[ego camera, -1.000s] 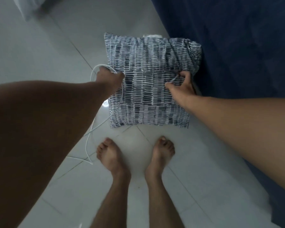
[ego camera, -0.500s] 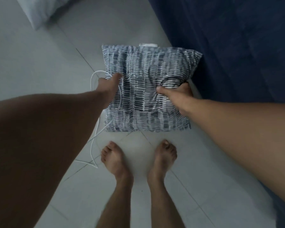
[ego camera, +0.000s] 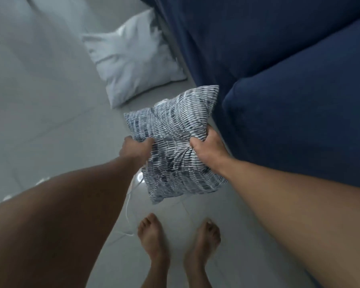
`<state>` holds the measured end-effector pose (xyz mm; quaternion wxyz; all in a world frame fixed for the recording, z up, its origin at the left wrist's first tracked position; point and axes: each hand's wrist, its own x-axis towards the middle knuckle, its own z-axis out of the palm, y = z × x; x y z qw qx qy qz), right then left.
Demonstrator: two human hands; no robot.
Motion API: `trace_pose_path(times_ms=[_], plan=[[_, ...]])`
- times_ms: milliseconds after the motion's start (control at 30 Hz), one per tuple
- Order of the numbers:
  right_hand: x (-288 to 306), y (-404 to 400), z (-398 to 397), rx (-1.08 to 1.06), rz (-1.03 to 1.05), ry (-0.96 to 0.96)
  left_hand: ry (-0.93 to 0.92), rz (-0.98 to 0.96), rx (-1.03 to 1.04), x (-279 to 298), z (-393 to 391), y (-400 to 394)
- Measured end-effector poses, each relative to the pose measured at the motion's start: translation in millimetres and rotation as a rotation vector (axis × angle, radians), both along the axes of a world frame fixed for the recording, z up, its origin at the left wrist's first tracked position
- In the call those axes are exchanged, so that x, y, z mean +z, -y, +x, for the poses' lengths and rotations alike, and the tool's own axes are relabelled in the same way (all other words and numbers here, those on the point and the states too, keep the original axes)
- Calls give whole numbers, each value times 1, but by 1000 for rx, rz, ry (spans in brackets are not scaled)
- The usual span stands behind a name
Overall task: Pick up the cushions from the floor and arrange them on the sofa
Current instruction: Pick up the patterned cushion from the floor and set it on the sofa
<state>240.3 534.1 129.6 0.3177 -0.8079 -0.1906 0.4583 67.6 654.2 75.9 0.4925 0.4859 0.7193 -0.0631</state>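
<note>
A blue-and-white patterned cushion [ego camera: 175, 140] hangs off the floor, crumpled in the middle, held by both hands. My left hand [ego camera: 135, 149] grips its left edge. My right hand [ego camera: 207, 147] bunches the fabric on its right side. The cushion's far corner points at the dark blue sofa [ego camera: 289, 80], whose seat cushion [ego camera: 299, 129] lies just to the right. A white cushion [ego camera: 133, 63] lies on the floor farther away, against the sofa's base.
Grey floor tiles [ego camera: 40, 100] stretch out to the left. A thin white cable [ego camera: 128, 215] trails on the floor under my left arm. My bare feet [ego camera: 177, 244] stand below the held cushion.
Both hands closed on the patterned cushion and lifted it off the floor, tilting it toward the sofa. The view rose, bringing the white cushion and sofa seat into sight.
</note>
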Motion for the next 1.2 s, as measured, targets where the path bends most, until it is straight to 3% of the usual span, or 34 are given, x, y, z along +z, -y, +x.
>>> trace_pose_path(times_ms=[433,800,1200], plan=[[249,-27,39,-70,275,114,364,125,234,246,23,-61],[459,-11,96,-297,449,285,604,200,41,482,97,-90],[582,100,167,-652,441,357,797,174,-266,640,214,-15]])
